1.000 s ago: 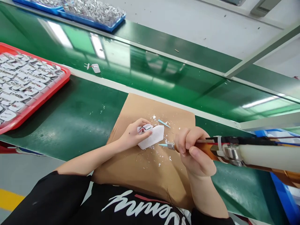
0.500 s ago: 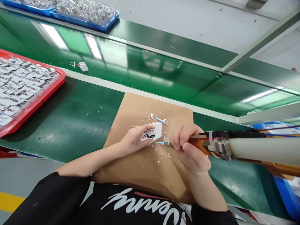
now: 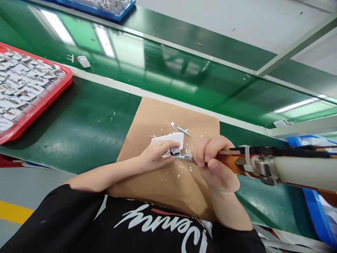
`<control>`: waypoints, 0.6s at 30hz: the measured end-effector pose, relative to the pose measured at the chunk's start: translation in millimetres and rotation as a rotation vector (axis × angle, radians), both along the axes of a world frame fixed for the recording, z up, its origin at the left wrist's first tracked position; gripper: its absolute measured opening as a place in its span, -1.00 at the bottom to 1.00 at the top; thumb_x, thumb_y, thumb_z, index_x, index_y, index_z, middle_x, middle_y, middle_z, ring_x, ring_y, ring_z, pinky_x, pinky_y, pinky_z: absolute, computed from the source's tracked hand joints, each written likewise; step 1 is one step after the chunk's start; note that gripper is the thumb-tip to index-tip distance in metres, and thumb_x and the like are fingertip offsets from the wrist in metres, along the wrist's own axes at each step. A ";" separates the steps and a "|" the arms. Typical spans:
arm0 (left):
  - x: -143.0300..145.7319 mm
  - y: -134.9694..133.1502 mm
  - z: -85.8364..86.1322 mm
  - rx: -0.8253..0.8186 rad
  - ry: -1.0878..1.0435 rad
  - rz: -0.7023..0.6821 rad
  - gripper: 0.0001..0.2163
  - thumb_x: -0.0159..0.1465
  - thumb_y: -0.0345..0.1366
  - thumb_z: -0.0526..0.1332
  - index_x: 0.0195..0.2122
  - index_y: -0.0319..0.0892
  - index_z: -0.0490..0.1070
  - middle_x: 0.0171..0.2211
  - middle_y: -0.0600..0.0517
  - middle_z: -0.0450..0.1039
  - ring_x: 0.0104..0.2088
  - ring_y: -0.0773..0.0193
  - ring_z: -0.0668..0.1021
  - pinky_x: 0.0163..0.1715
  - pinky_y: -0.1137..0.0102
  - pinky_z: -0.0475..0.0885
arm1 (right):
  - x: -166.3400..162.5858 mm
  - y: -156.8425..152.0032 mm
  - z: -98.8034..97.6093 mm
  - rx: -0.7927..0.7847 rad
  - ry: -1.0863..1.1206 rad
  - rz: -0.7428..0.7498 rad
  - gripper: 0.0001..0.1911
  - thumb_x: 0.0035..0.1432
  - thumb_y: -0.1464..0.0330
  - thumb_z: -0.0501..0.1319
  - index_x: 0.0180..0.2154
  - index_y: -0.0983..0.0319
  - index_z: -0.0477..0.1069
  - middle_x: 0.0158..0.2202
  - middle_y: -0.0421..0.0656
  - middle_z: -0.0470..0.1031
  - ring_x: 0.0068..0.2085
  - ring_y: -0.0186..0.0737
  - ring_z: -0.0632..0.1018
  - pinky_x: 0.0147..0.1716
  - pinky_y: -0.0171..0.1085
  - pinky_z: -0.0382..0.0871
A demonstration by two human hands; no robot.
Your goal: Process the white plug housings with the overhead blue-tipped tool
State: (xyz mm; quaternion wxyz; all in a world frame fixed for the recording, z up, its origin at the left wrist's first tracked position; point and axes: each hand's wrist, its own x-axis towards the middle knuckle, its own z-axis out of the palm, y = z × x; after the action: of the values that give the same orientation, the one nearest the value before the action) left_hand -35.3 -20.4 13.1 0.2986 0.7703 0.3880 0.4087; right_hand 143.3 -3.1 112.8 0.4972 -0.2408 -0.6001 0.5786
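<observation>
My left hand [image 3: 156, 154] is closed on a small white plastic housing [image 3: 174, 151] with a dark-edged opening and thin wires at its left end. Behind those fingers lies a white sheet [image 3: 168, 137], perhaps paper. Wrapped around an orange-handled tool [image 3: 223, 160] is my right hand [image 3: 214, 160]. The tool's light-blue tip [image 3: 180, 157] meets the housing's right lower edge, though exact contact is hard to make out. A loose light-blue strip [image 3: 183, 131] and white shavings [image 3: 191, 169] rest on the brown cardboard [image 3: 160, 109] under both hands.
A red tray [image 3: 68, 74] full of white parts stands at left. On the green surface behind lies a white part with two prongs [image 3: 83, 61]. A blue tray [image 3: 118, 17] sits on the shelf, a blue bin [image 3: 313, 211] at right. The tool's thick pale hose [image 3: 302, 167] runs rightward.
My left hand has brought the housing right, up to the tool's tip, and tilted it slightly. More of the white sheet shows behind it. The whole view has shifted a little.
</observation>
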 end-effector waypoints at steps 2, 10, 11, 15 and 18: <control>1.0 -0.5 -0.3 0.013 -0.018 0.000 -0.71 0.27 -0.31 0.22 0.01 -0.18 0.33 -0.19 -0.04 0.53 -0.23 0.24 0.57 -0.26 0.41 0.47 | -4.5 1.5 4.4 0.012 0.031 0.047 -0.85 0.12 0.29 0.27 -0.41 0.16 0.33 -0.59 -0.27 0.27 -0.60 -0.34 0.25 -0.52 -0.22 0.13; 8.0 -5.2 0.7 -0.142 -0.173 0.063 -0.71 0.20 -0.27 0.32 -0.06 -0.18 0.40 -0.27 0.02 0.53 -0.37 0.36 0.54 -0.34 0.48 0.48 | -2.8 0.4 2.1 -0.036 0.063 0.068 -0.88 0.13 0.31 0.27 -0.33 0.16 0.34 -0.57 -0.27 0.25 -0.61 -0.36 0.21 -0.60 -0.27 0.00; 8.4 -5.3 0.8 -0.149 -0.182 0.061 -0.71 0.20 -0.27 0.32 -0.06 -0.18 0.40 -0.28 0.02 0.53 -0.37 0.37 0.53 -0.35 0.48 0.48 | -2.2 0.1 1.1 -0.038 0.066 0.059 -0.87 0.13 0.31 0.27 -0.32 0.16 0.33 -0.58 -0.28 0.26 -0.61 -0.36 0.22 -0.61 -0.27 -0.01; 8.7 -5.5 0.5 -0.170 -0.180 0.050 -0.71 0.20 -0.28 0.32 -0.06 -0.19 0.41 -0.27 0.00 0.53 -0.35 0.34 0.54 -0.32 0.46 0.48 | -3.9 1.0 1.3 -0.013 0.067 0.021 -0.83 0.12 0.30 0.29 -0.34 0.16 0.29 -0.61 -0.30 0.26 -0.62 -0.36 0.22 -0.62 -0.28 0.01; 8.0 -5.9 -0.1 -0.155 -0.160 0.055 -0.70 0.21 -0.29 0.31 -0.04 -0.20 0.41 -0.26 -0.03 0.53 -0.31 0.30 0.55 -0.30 0.43 0.47 | -7.5 2.9 4.7 0.014 0.078 0.043 -0.82 0.13 0.31 0.27 -0.38 0.17 0.27 -0.61 -0.31 0.25 -0.61 -0.38 0.23 -0.61 -0.28 0.04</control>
State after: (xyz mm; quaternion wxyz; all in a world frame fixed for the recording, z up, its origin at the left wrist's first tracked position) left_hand -27.3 -26.3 13.0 0.3758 0.6989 0.4142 0.4458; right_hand 135.8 -0.2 117.5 0.5091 -0.2018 -0.5893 0.5940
